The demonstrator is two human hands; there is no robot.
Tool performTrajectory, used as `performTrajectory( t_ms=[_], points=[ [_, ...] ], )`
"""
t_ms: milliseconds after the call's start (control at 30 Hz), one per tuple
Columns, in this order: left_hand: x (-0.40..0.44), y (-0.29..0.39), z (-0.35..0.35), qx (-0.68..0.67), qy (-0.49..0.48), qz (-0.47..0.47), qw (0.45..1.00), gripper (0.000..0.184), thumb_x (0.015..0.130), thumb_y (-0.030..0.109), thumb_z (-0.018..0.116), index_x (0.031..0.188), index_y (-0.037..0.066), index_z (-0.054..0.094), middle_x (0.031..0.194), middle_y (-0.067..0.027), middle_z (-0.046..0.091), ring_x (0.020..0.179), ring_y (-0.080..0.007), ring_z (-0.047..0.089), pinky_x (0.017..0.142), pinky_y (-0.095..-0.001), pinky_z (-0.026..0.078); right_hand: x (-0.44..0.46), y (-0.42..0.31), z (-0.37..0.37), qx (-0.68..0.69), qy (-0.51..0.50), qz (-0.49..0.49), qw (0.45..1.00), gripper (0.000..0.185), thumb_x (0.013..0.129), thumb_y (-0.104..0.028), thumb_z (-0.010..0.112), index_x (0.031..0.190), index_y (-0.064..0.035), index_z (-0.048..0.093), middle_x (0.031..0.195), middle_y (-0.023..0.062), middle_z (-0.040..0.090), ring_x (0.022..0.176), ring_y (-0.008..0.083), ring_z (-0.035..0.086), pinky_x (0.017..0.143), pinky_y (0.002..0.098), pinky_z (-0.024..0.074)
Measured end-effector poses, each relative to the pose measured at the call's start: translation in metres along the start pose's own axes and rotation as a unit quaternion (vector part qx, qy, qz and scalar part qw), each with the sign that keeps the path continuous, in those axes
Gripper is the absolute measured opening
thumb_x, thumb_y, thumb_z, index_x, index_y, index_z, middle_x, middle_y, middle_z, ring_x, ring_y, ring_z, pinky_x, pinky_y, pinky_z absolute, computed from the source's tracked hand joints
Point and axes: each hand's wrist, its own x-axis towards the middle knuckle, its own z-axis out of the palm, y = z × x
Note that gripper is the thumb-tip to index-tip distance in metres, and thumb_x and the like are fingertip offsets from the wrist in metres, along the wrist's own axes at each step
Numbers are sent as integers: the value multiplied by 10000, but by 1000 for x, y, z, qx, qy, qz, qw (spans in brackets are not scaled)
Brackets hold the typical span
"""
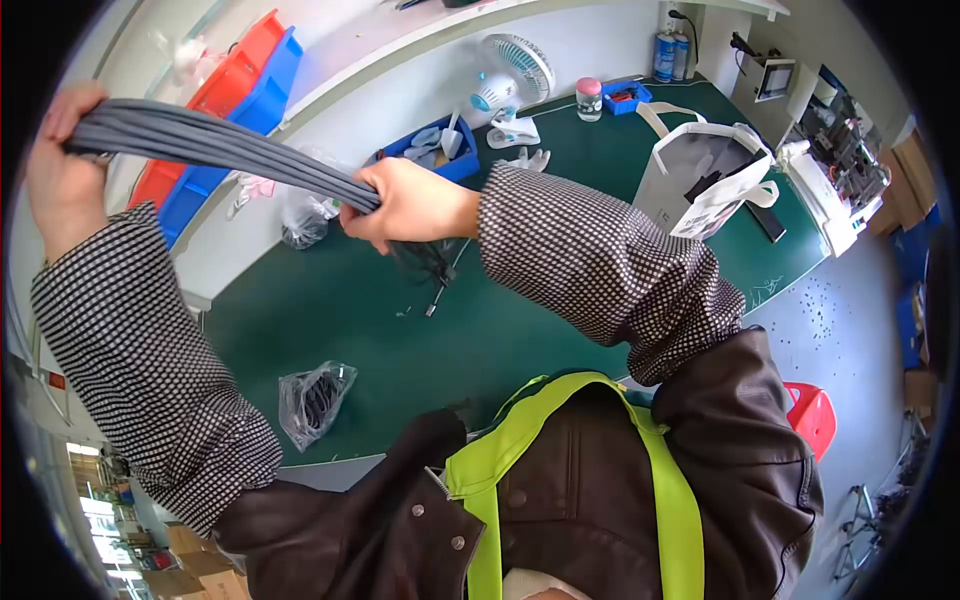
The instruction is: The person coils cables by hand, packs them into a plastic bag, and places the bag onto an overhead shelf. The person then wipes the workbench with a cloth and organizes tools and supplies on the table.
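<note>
Our left hand (72,175) gripped the grey cables (225,145) on one side, and our right hand (415,203) was closed round them on the other. We held them above the green table (480,350), where a clear bag (317,400) lay near our body.

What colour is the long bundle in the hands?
The bundle is grey; it shows best in the head view.

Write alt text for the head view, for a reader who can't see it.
A person's left hand and right hand hold a bundle of grey cables up at a green table. On it are a clear plastic bag, a white tote bag and a fan.
</note>
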Motion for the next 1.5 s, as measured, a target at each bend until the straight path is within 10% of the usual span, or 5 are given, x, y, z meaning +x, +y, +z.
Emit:
performTrajectory(
  t_ms=[267, 600, 900, 1033, 1500],
  points=[
    [-33, 27, -38, -16, -29, -86, 996, 301, 875, 66, 431, 593, 121, 342, 497, 41, 302, 442, -68, 295, 502, -212, 307, -17, 10, -5, 92, -83, 65, 990, 69, 801, -107, 571, 768, -48, 555, 531, -2, 476, 413, 92, 413, 448, 224, 378],
    [-79, -38, -56, 4, 69, -93, 993, 308, 883, 201, 502, 595, 159, 403, 430, 93, 272, 356, -19, 235, 380, -181, 226, -26, 31, 19, -178, -91, -16, 980, 174, 830, -185, 575, 871, -16, 565, 652, 84, 580, 515, 190, 512, 511, 286, 431],
    [-142, -117, -35, 326, 96, -326, 882, 135, 814, 157, 586, 865, 34, 562, 446, 54, 322, 369, -25, 278, 354, -170, 248, -15, 35, -11, -596, -33, -221, 771, 102, 736, -185, 513, 740, -87, 542, 617, 88, 578, 584, 279, 585, 552, 362, 476],
    [-174, -164, -37, 402, 49, -376, 833, 398, 749, 84, 633, 1124, 17, 517, 500, 37, 384, 393, -35, 319, 363, -170, 253, 5, 16, -29, -624, -1, -281, 729, 93, 722, -161, 518, 693, -85, 562, 619, 87, 580, 564, 263, 583, 537, 348, 480],
    [-196, -241, -19, 339, 73, -307, 886, 286, 669, 88, 695, 899, 54, 529, 652, -5, 498, 469, -54, 399, 383, -162, 276, 17, -28, -24, -578, -83, -100, 806, 128, 668, -119, 545, 720, -21, 609, 716, 125, 622, 586, 282, 583, 538, 350, 484]
  ],
)
